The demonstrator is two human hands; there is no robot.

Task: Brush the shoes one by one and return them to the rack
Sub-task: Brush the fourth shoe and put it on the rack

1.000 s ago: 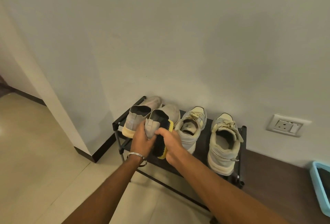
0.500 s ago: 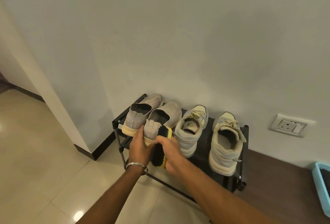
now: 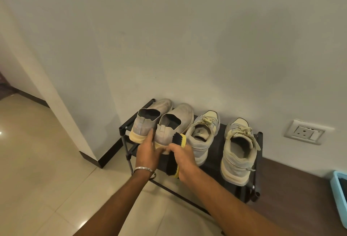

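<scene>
The black shoe rack [image 3: 216, 168] stands against the wall and serves as the reference for all positions below. At the rack's left end sits the first grey slip-on shoe [image 3: 148, 121], heel toward the camera, toe toward the wall. Just right of it, and touching it along the side, sits the second grey slip-on shoe [image 3: 174, 125], also resting on the rack's top shelf with its heel at the front edge. The left hand [image 3: 148, 151], with a metal bracelet [image 3: 143, 169] at the wrist, is at the rack's front-left edge; its fingers curl around the heel of the second grey slip-on shoe, with the fingertips reaching between the two slip-ons. The right hand [image 3: 183, 160] is just right of the left hand, in front of the rack's shelf; its fingers wrap closed around the yellow-backed brush [image 3: 177, 145], whose black bristles face left and lie against the heel of the second grey slip-on shoe. On the middle of the rack sits the left cream lace-up sneaker [image 3: 202, 136], close beside the second slip-on. At the rack's right end sits the right cream lace-up sneaker [image 3: 238, 151], apart from its partner. On the wall right of the rack is a white wall socket [image 3: 306, 132]. On the floor farther right of the rack, at the frame edge, is a light blue basket [image 3: 339, 196].
</scene>
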